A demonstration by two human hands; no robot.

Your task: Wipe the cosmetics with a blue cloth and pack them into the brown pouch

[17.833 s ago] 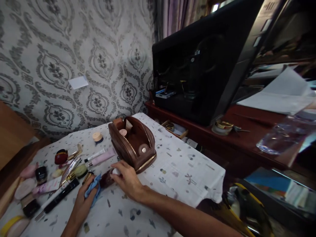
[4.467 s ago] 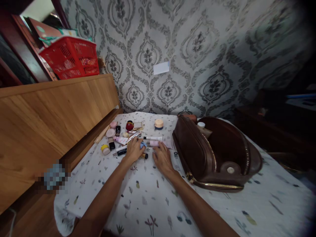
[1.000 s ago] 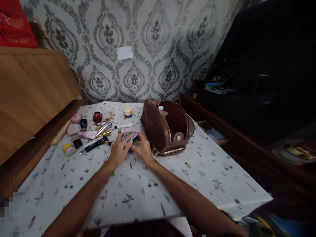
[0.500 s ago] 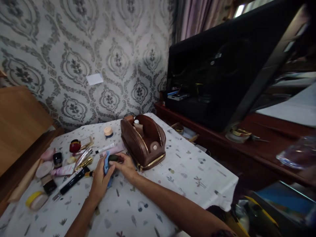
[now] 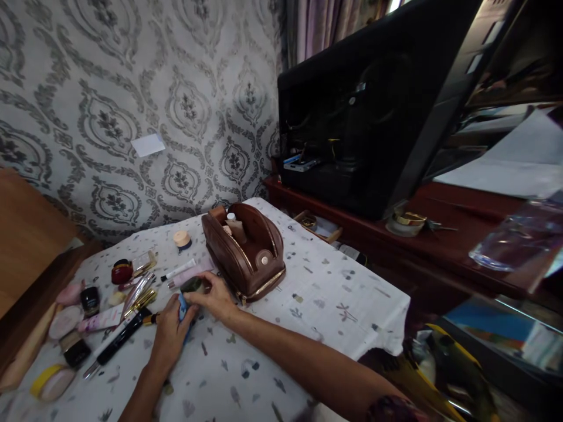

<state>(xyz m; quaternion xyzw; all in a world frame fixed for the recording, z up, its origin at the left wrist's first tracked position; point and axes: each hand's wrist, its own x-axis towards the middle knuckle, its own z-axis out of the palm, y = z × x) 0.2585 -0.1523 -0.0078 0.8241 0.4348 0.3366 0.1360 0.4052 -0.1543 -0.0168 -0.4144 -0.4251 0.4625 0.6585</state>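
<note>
My left hand (image 5: 169, 331) is closed on a small blue cloth (image 5: 182, 306) on the white patterned tablecloth (image 5: 308, 305). My right hand (image 5: 214, 296) grips a small dark round cosmetic container (image 5: 192, 285), pressed against the cloth. Both hands are just left of an open brown leather cosmetic bag (image 5: 244, 255) that holds a few bottles. Loose makeup lies to the left: a black tube (image 5: 118, 341), a pink tube (image 5: 189, 274), a red compact (image 5: 122, 272), a cream jar (image 5: 182, 239).
A dark television (image 5: 369, 111) stands on a reddish wooden cabinet (image 5: 417, 246) at the right, with a glass dish (image 5: 510, 240) on it. Patterned wallpaper is behind the table. A wooden panel (image 5: 21, 234) rises at the left. The tablecloth's right edge hangs near the cabinet.
The view has swung right and steadied. My hands have lifted the dark container with the cloth and keep it between them beside the bag.
</note>
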